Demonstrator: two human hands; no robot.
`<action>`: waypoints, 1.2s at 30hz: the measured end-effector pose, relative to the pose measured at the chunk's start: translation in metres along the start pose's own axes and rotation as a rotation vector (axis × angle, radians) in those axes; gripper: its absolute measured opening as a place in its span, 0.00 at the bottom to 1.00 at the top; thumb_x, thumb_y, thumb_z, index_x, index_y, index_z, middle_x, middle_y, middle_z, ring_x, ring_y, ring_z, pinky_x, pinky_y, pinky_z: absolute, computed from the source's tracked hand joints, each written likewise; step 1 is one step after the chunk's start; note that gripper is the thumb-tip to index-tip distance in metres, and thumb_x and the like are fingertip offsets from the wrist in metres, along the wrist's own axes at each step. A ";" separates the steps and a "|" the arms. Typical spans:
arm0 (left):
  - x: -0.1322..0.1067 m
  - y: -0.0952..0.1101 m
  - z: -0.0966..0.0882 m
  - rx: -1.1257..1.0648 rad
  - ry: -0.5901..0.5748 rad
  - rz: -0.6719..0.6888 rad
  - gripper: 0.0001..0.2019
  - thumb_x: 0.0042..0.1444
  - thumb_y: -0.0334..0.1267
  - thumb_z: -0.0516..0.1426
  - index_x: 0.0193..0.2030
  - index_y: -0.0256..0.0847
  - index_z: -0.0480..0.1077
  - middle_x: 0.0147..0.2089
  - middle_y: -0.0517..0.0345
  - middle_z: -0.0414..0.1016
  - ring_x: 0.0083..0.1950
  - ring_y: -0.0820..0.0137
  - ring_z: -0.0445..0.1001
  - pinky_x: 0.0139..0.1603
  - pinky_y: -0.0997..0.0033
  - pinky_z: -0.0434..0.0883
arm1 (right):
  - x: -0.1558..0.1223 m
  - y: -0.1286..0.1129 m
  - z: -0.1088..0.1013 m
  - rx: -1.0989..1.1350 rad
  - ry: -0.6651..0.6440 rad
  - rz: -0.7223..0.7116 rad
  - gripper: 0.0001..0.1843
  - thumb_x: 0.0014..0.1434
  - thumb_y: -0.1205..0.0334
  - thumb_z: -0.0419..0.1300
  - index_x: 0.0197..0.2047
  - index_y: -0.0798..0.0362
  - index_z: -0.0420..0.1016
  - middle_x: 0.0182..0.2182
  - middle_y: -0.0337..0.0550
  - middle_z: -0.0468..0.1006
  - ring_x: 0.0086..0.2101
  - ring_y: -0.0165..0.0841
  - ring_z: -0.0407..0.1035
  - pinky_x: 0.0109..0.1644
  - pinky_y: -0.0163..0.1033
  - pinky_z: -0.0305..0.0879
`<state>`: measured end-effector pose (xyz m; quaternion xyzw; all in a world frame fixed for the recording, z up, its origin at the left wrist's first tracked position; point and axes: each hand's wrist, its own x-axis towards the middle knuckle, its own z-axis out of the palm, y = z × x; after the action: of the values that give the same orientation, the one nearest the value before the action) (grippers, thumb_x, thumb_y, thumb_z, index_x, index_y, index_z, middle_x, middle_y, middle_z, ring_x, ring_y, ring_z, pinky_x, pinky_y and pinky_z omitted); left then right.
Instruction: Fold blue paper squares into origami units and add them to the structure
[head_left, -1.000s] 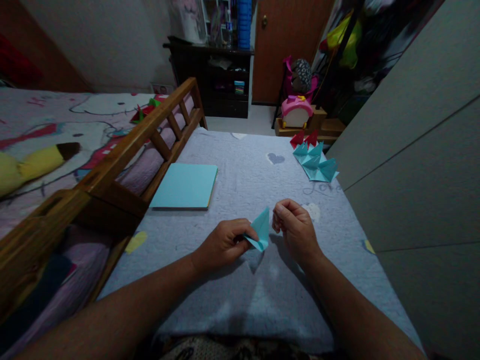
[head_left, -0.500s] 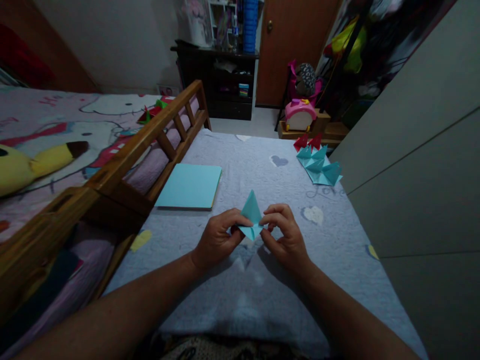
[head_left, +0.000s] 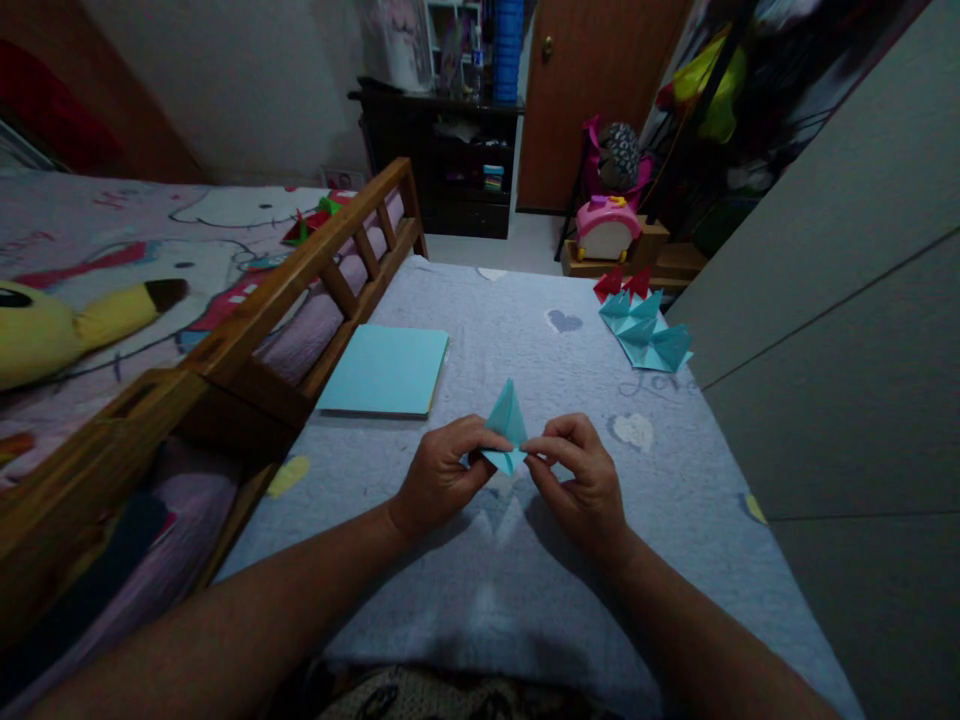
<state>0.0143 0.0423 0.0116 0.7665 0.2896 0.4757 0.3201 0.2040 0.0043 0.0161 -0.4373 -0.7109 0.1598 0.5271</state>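
Observation:
A small piece of folded turquoise origami paper [head_left: 507, 413] is held up between my two hands, a tall pointed flap standing away from me and a short point facing me. My left hand [head_left: 450, 462] pinches its left side between thumb and fingers. At the right corner of the paper, my right hand [head_left: 581, 478] closes thumb and fingertips on the edge. Further off to the left lies a stack of square turquoise paper [head_left: 386, 370]. Folded turquoise paper pieces [head_left: 646, 332] stand at the far right, with red folded pieces [head_left: 622, 285] just behind them.
A bed covered with a pale blue patterned sheet [head_left: 480, 310] is my work surface. Along its left runs a wooden rail [head_left: 300, 270], with a second bed and a yellow plush toy [head_left: 45, 335] beyond. A white cabinet [head_left: 847, 330] borders the right side.
My right fingertips have moved in and closed on the paper's right corner. A crease now shows down the tall flap. The whole view has shifted slightly.

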 end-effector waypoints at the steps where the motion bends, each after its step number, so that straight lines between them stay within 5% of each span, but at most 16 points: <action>1: 0.000 0.000 0.000 0.012 0.001 0.000 0.08 0.58 0.23 0.60 0.39 0.40 0.77 0.29 0.62 0.70 0.30 0.74 0.69 0.31 0.76 0.65 | 0.000 -0.001 0.000 -0.019 0.008 -0.013 0.10 0.61 0.73 0.62 0.42 0.49 0.78 0.35 0.40 0.67 0.35 0.31 0.68 0.35 0.37 0.70; 36: 0.000 -0.001 0.003 0.158 -0.038 0.003 0.07 0.58 0.26 0.58 0.38 0.39 0.77 0.30 0.60 0.74 0.32 0.72 0.73 0.33 0.74 0.67 | -0.002 -0.013 -0.003 -0.090 0.016 -0.144 0.11 0.62 0.72 0.62 0.46 0.49 0.77 0.35 0.42 0.71 0.34 0.33 0.69 0.36 0.40 0.70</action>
<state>0.0167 0.0424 0.0098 0.7986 0.3190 0.4372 0.2634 0.2009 -0.0057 0.0249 -0.4096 -0.7427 0.0857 0.5227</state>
